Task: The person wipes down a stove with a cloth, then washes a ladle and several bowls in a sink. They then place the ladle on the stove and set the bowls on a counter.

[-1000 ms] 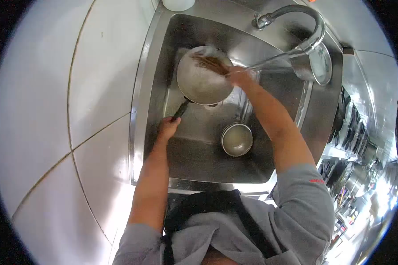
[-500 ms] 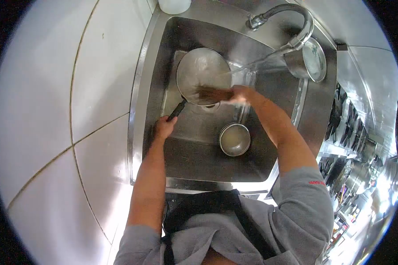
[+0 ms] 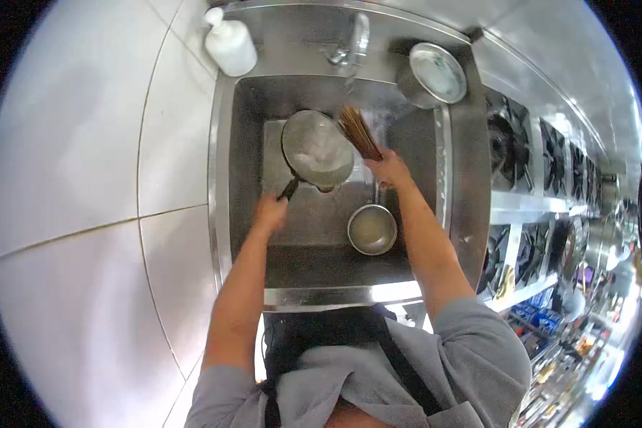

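Observation:
My left hand (image 3: 271, 212) is closed around the black handle of a round wok (image 3: 317, 146) in the sink. Cloudy water or suds show across the inside of the wok, which looks slightly tilted. My right hand (image 3: 389, 169) grips a bamboo wok brush (image 3: 360, 133) by its lower end. Its bristles point up and left, just right of the wok's rim and below the faucet. Between my forearms, a small metal saucepan (image 3: 372, 230) with cloudy liquid stands on the sink bottom.
The sink (image 3: 246, 228) has a faucet (image 3: 353, 44) at its back edge, with water running. A white pump bottle (image 3: 231, 47) stands at the back left, and a metal pot (image 3: 435, 75) at the back right. Gas burners (image 3: 508, 143) line the right side.
The brush has moved from inside the wok to the right of its rim, with bristles now pointing upward. My view has shifted, bringing in the pump bottle and burners. My left hand keeps its hold.

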`<state>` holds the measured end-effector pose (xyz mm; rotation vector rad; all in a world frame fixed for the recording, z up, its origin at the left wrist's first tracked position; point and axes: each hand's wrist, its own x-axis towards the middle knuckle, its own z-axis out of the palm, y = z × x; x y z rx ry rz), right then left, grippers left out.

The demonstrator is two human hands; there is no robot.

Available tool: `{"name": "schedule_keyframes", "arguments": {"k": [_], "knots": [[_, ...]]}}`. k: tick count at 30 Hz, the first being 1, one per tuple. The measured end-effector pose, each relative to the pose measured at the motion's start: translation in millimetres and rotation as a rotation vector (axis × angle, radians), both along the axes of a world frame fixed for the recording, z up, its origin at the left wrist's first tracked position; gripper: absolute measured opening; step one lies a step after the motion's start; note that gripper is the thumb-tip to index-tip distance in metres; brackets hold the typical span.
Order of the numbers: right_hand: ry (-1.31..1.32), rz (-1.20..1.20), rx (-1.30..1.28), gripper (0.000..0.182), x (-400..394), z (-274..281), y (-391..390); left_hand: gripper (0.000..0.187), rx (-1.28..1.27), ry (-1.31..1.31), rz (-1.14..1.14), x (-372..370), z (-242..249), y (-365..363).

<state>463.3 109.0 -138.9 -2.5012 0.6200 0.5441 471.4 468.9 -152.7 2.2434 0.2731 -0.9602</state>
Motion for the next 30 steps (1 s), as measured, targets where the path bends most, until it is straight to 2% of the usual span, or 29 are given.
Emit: {"name": "schedule_keyframes", "arguments": {"k": [1,2,3,5,6,7,9,10,11,12,13,15,16,18,19,20,22,23,25,26,27,28,29,30], "knots": [[-0.182,-0.094,0.177,0.073,-19,25,7,0.034,-0.072,0.1,0.055,17,43,-21],[-0.285,-0.122,0.272,0.076,-34,18,12,0.029,-0.124,-0.026,0.095,30,66,-39],[-0.304,-0.136,0.273,0.076,-46,22,19,0.025,-0.18,-0.157,0.138,47,85,-59],[-0.665,-0.345,0.296,0.076,-63,26,33,0.023,-0.349,-0.284,0.142,81,117,-102],[-0.836,-0.363,0.248,0.075,-61,19,33,0.026,-0.392,-0.303,0.096,96,135,-124],[-0.845,-0.369,0.248,0.075,-56,31,33,0.03,-0.437,-0.32,0.054,109,148,-145],[-0.985,-0.337,0.247,0.072,-42,74,32,0.037,-0.703,-0.292,0.177,125,163,-186],[-1.06,-0.241,0.269,0.073,-27,78,26,0.037,-0.706,-0.299,0.172,133,162,-201],[-1.066,-0.24,0.269,0.073,-10,82,18,0.039,-0.863,-0.25,0.214,140,161,-214],[-1.135,-0.127,0.25,0.075,7,97,12,0.041,-1.015,-0.197,0.258,144,158,-222],[-1.2,-0.014,0.233,0.077,24,112,9,0.041,-1.01,-0.199,0.26,147,157,-224],[-1.23,-0.046,0.222,0.078,56,138,11,0.04,-0.98,-0.028,0.374,146,154,-222],[-1.264,-0.08,0.202,0.078,73,145,9,0.038,-0.908,0.043,0.318,141,151,-207],[-1.335,-0.045,0.154,0.078,111,143,0,0.02,-0.924,0.238,0.446,119,103,-176],[-1.406,-0.013,0.094,0.079,124,140,-2,0.019,-0.962,0.295,0.546,93,81,-162],[-1.402,-0.016,0.103,0.079,131,141,0,0.018,-1.004,0.35,0.648,65,61,-148],[-1.208,0.057,-0.024,0.076,146,145,5,0.014,-1.018,0.635,0.729,20,18,-124],[-1.204,0.067,-0.013,0.076,155,140,9,0.014,-1.019,0.631,0.744,6,4,-116],[-1.146,0.024,-0.127,0.075,176,128,7,0.007,-1.103,1.116,0.82,-15,-17,-110],[-1.078,0.055,-0.271,0.077,188,111,0,0.007,-1.112,1.113,0.828,-20,-28,-112],[-1.081,0.066,-0.266,0.077,190,114,-1,0.01,-0.947,0.972,0.623,-23,-30,-114],[-0.932,0.044,-0.144,0.079,190,116,-1,0.014,-0.773,0.826,0.426,-27,-31,-111],[-0.784,0.026,-0.024,0.083,192,121,-1,0.014,-0.778,0.814,0.436,-31,-30,-99],[-0.77,0.052,-0.039,0.089,195,115,-4,0.017,-0.519,0.589,0.129,-36,-5,-82]]}}
